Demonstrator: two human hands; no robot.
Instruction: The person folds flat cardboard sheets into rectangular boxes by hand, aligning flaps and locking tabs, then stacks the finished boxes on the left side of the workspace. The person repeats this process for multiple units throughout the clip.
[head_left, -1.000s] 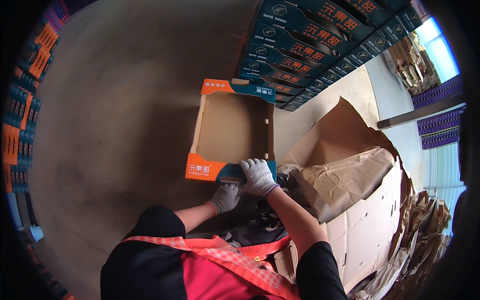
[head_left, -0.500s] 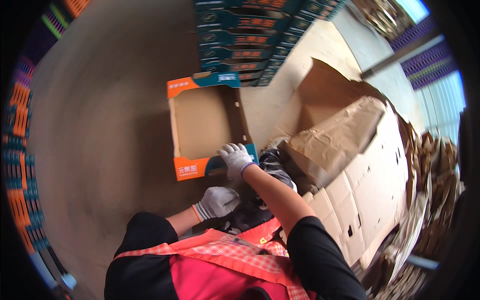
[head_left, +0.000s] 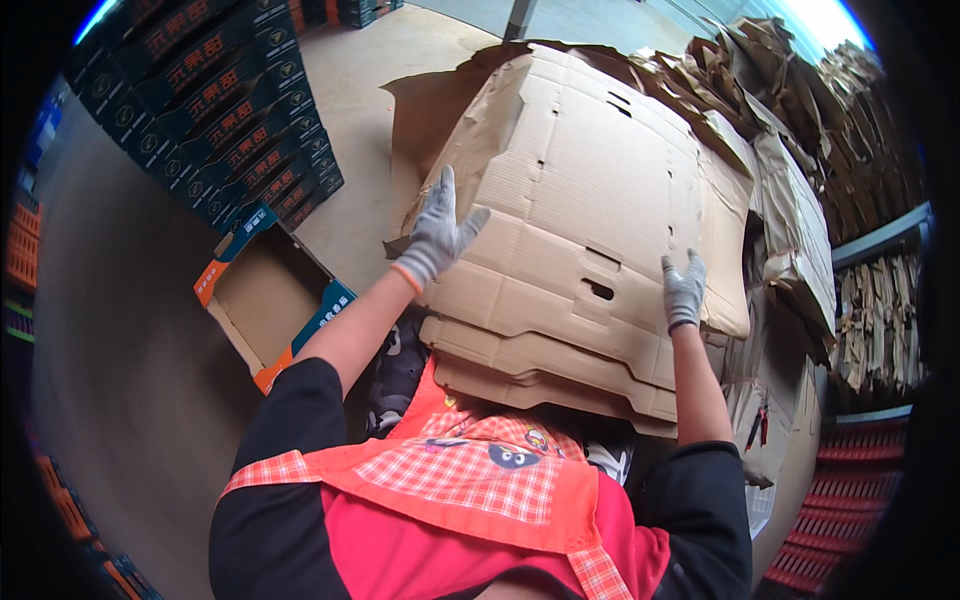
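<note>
A flat cardboard box blank [head_left: 590, 190] with slots and creases lies plain brown side up in front of me, on top of a stack of similar blanks [head_left: 545, 385]. My left hand [head_left: 438, 235], in a grey glove, is at the blank's left edge with fingers stretched and thumb apart. At its right edge is my right hand [head_left: 684, 287], also gloved, fingers spread. Neither hand is closed round the cardboard; whether the palms press on it I cannot tell. To my left on the floor stands an open, folded-up box [head_left: 268, 290] in orange and teal, touched by neither hand.
Tall stacks of dark teal boxes [head_left: 215, 110] rise at the far left. Brown wrapping paper [head_left: 420, 140] lies beside the blanks. Bundled flat cardboard [head_left: 800, 210] piles up on the right, with red crates [head_left: 850, 490] below. Red-handled pliers [head_left: 760, 425] hang near my right arm.
I have turned right toward the blanks, so the open box now appears farther left. My left hand has come off that box's side, and both hands have moved to the blank's edges.
</note>
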